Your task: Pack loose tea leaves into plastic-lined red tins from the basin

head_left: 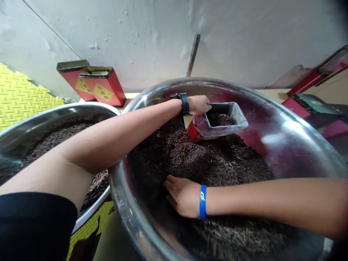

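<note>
My left hand (200, 104), below a black watch, is closed on the near-left rim of a red tin (193, 133). The tin has a clear plastic liner (239, 117) folded over its mouth, and dark dried leaves, like loose tea, lie inside. It stands tilted in the dark tea leaves (187, 156) heaped in a large metal bowl (127, 203). Lower in the same bowl, my right hand (183, 197), with a blue wristband, rests palm down among the leaves. Its thumb and fingers are apart and bent downward, with the fingertips partly hidden.
A second metal bowl (81, 106) of similar leaves sits at the left, partly behind my left arm. Two red tins with yellow labels (104, 87) stand by the grey wall (152, 43). More tins (315, 105) are at the right. Yellow matting (24, 96) covers the floor.
</note>
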`<state>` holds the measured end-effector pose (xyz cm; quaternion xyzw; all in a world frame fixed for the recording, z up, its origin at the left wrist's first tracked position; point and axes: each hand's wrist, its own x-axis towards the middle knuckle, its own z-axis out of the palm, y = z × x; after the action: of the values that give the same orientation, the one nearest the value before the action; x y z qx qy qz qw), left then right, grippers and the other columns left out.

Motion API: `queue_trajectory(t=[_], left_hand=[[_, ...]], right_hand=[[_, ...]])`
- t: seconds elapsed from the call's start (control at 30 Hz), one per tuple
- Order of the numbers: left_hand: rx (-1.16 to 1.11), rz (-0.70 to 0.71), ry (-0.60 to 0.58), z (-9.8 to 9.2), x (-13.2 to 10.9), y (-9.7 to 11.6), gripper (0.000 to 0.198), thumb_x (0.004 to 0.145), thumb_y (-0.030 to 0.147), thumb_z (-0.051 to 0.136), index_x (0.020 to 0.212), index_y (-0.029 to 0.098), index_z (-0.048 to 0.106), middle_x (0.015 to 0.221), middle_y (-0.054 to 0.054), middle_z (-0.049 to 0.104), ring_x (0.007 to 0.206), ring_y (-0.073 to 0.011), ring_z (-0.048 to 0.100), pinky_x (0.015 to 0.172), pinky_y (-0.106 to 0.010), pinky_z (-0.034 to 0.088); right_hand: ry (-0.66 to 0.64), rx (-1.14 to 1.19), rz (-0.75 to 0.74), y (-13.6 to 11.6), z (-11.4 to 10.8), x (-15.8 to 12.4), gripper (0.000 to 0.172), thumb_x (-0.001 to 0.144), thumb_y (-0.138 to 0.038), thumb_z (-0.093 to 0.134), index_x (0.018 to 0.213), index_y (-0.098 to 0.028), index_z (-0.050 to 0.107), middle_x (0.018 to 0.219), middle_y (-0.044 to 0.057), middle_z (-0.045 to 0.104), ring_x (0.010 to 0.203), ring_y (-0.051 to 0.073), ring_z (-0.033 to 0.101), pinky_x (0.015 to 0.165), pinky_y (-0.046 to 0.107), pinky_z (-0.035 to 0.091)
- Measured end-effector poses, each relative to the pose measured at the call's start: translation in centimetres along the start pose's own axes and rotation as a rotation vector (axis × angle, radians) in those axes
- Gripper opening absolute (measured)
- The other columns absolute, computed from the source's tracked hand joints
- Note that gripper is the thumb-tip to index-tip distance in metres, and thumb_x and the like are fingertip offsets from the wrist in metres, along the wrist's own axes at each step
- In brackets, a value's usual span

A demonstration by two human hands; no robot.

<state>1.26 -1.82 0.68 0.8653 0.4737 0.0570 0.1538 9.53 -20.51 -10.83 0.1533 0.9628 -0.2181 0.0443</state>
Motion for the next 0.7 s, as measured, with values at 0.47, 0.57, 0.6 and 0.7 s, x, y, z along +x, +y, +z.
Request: queue_trajectory(t=[0.47, 0.57, 0.6, 0.7], left_hand=[[0.021, 0.009, 0.016, 0.0, 0.1, -0.1, 0.037, 0.083, 0.028, 0.033, 0.091, 0.008, 0.063, 0.080, -0.009, 0.059, 0.063, -0.0125, 0.043, 0.059, -0.026, 0.031], [0.023, 0.010, 0.014, 0.1, 0.2, -0.2, 0.039, 0.083, 0.029, 0.033, 0.093, 0.008, 0.063, 0.081, -0.010, 0.059, 0.065, -0.0132, 0.044, 0.060, -0.026, 0.032], [0.024, 0.006, 0.015, 0.1, 0.3, -0.2, 0.039, 0.082, 0.030, 0.033, 0.094, 0.008, 0.063, 0.081, -0.010, 0.059, 0.065, -0.0138, 0.045, 0.060, -0.027, 0.032], [0.030, -0.010, 0.011, 0.1, 0.4, -0.2, 0.038, 0.082, 0.030, 0.034, 0.094, 0.009, 0.064, 0.080, -0.009, 0.059, 0.068, -0.0149, 0.047, 0.061, -0.026, 0.032]], right_hand=[[-0.153, 0.203, 0.279, -1.4, -2.3, -2.5, 0.045, 0.085, -0.038, 0.031, 0.058, -0.014, 0.057, 0.053, 0.005, 0.058, 0.042, 0.009, 0.043, 0.044, 0.025, 0.026], [-0.157, 0.610, 0.416, -0.5, -3.6, -1.6, 0.044, 0.085, -0.039, 0.036, 0.050, -0.014, 0.046, 0.045, -0.001, 0.046, 0.040, 0.005, 0.035, 0.042, 0.020, 0.027], [-0.133, 0.765, 0.483, -0.2, -4.0, -1.3, 0.042, 0.085, -0.039, 0.037, 0.050, -0.015, 0.042, 0.044, -0.002, 0.042, 0.039, 0.005, 0.034, 0.041, 0.019, 0.027], [-0.092, 1.275, 0.656, 0.6, -4.9, -0.6, 0.038, 0.086, -0.041, 0.035, 0.056, -0.018, 0.032, 0.043, -0.008, 0.031, 0.033, 0.004, 0.026, 0.034, 0.016, 0.022]])
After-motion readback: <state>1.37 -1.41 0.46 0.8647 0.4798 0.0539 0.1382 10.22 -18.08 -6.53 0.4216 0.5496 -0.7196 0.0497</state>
